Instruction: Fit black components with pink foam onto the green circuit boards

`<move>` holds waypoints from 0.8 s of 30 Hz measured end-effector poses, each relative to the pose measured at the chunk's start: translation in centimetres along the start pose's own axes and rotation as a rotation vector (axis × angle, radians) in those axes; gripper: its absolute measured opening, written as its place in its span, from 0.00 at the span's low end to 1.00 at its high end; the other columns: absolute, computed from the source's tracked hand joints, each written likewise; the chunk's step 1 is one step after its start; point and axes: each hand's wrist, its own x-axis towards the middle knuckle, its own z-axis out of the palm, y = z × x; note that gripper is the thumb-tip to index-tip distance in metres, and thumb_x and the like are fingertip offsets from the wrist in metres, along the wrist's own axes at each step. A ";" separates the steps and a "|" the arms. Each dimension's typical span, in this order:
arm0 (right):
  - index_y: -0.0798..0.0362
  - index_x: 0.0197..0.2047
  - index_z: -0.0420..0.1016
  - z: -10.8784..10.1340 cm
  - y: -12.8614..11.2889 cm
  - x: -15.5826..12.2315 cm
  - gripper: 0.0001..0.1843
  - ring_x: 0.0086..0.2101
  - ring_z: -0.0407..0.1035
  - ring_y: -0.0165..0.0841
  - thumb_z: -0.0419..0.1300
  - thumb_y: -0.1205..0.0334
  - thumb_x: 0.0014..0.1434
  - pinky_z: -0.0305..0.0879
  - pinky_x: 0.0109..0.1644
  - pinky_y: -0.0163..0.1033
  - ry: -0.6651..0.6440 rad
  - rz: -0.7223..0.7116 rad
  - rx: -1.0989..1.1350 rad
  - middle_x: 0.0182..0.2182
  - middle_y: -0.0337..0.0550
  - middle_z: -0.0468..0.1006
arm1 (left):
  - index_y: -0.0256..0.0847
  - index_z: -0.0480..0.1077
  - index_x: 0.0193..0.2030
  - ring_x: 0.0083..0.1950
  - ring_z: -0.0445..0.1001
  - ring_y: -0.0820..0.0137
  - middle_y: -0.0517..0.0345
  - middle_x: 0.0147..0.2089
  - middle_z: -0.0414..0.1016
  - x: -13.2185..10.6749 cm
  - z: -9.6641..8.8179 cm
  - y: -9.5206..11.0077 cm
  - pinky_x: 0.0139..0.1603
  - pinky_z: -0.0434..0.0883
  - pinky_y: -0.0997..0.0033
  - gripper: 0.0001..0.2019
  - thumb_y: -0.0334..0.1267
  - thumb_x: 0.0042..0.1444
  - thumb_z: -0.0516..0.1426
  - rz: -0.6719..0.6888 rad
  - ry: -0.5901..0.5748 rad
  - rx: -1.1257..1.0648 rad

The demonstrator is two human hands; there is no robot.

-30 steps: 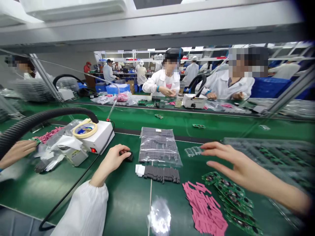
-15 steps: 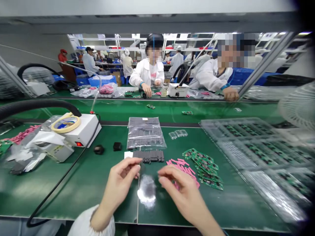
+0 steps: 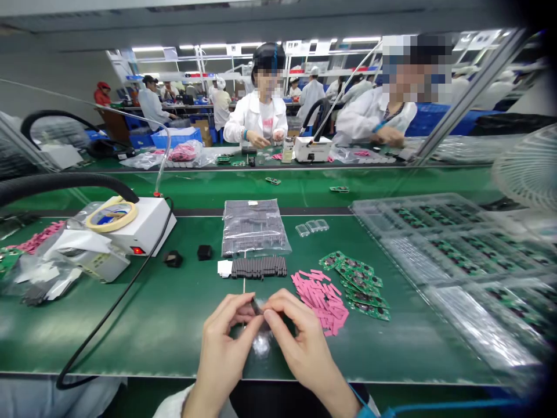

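In the head view, the left hand (image 3: 228,337) has thumb and forefinger nearly closed, pinching a small dark strip (image 3: 256,306) above the tabletop (image 3: 174,337). The right hand (image 3: 296,342) brings its thumb and forefinger together at the strip's end; whether they grip it cannot be told. Pink strips (image 3: 321,303) lie near the right hand, beside overlapping green circuit boards (image 3: 359,283). Beyond the hands, a row of dark grey strips (image 3: 260,267) sits before a clear plastic bag (image 3: 255,227).

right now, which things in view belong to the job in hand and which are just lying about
Probably in use:
small dark piece, between left hand and right hand
pink strips
dark strips
green boards

Apparently lying about:
tape roll on white box
white scraps
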 end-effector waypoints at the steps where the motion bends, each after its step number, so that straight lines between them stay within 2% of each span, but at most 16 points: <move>1: 0.51 0.35 0.74 0.0 -0.1 0.0 0.10 0.33 0.70 0.33 0.55 0.65 0.68 0.65 0.36 0.36 0.004 0.000 -0.003 0.32 0.41 0.73 | 0.45 0.78 0.46 0.38 0.81 0.67 0.57 0.39 0.78 0.0 0.1 -0.1 0.39 0.80 0.72 0.11 0.32 0.56 0.64 -0.033 -0.002 -0.036; 9: 0.51 0.34 0.73 0.0 -0.1 0.0 0.09 0.30 0.68 0.31 0.55 0.67 0.67 0.64 0.33 0.34 -0.005 -0.044 -0.053 0.30 0.40 0.71 | 0.47 0.79 0.47 0.42 0.82 0.66 0.55 0.46 0.79 -0.2 0.2 -0.6 0.48 0.80 0.70 0.12 0.32 0.57 0.64 -0.103 -0.016 -0.170; 17: 0.51 0.37 0.74 -0.3 0.0 0.0 0.09 0.34 0.71 0.32 0.55 0.68 0.68 0.67 0.38 0.35 -0.036 -0.044 -0.027 0.33 0.41 0.74 | 0.47 0.79 0.46 0.42 0.82 0.66 0.55 0.45 0.79 -0.1 0.2 -0.6 0.46 0.81 0.70 0.12 0.31 0.56 0.65 -0.100 -0.002 -0.190; 24: 0.51 0.36 0.74 -0.4 0.2 -0.1 0.09 0.34 0.71 0.33 0.55 0.67 0.68 0.67 0.38 0.37 -0.049 -0.034 -0.020 0.32 0.41 0.74 | 0.45 0.80 0.44 0.41 0.83 0.65 0.55 0.42 0.80 -0.1 0.4 -0.4 0.44 0.82 0.70 0.11 0.32 0.54 0.66 -0.097 0.025 -0.170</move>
